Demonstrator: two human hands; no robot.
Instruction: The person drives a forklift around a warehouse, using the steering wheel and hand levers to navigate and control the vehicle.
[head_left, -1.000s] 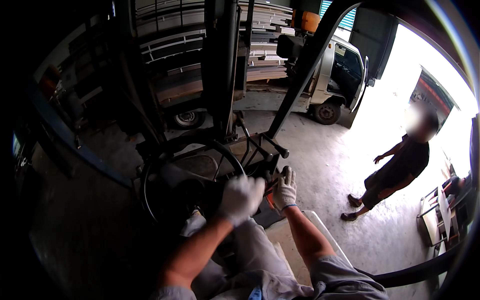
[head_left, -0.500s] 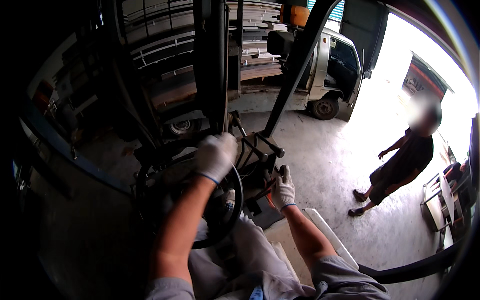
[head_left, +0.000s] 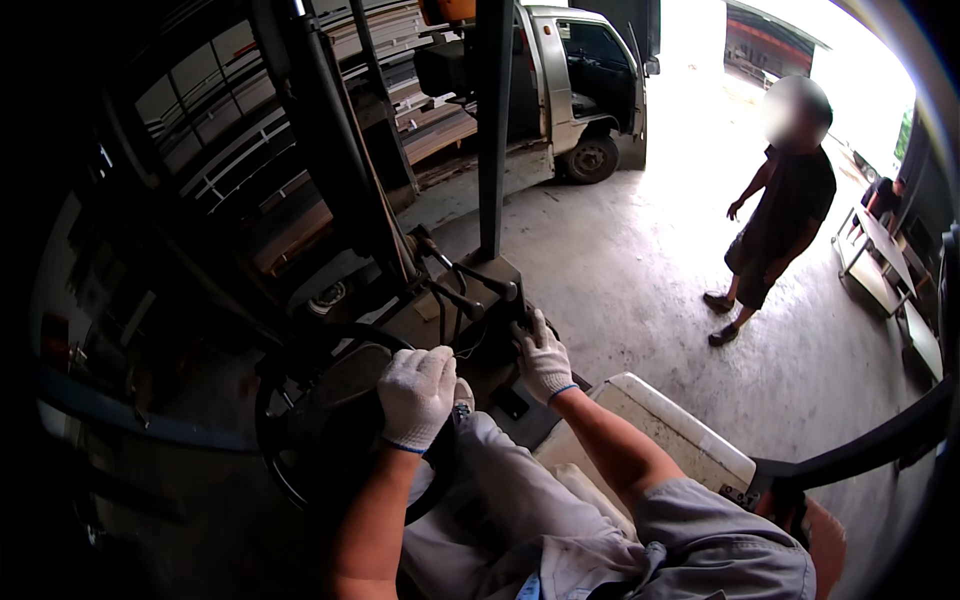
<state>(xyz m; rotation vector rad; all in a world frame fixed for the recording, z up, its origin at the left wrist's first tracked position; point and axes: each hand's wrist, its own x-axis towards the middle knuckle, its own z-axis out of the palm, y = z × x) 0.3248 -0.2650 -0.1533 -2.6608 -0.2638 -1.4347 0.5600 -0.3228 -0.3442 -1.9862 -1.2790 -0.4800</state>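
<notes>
My left hand [head_left: 418, 395], in a white knit glove, is closed on the upper right part of the black steering wheel [head_left: 263, 425]. The rim under its fingers is hidden. To the right, my gloved right hand [head_left: 545, 362] rests around a dark lever, whose top is mostly covered by the fingers. Just ahead of that hand stand several control levers with round black knobs [head_left: 511, 291]. Below the wheel, my grey-trousered leg [head_left: 510, 470] reaches forward to a shoe [head_left: 463, 394].
A dark upright mast [head_left: 345, 150] and a post [head_left: 494, 130] rise ahead. Beyond them stands a light-coloured truck [head_left: 545, 80] with an open door, near stacked boards. A person [head_left: 790, 215] stands on the concrete floor at right, by tables [head_left: 875, 265]. A white side panel [head_left: 650, 425] lies beside me.
My left hand has moved clockwise along the wheel, from its top to its upper right. The view has turned, so the truck and standing person appear further left and higher.
</notes>
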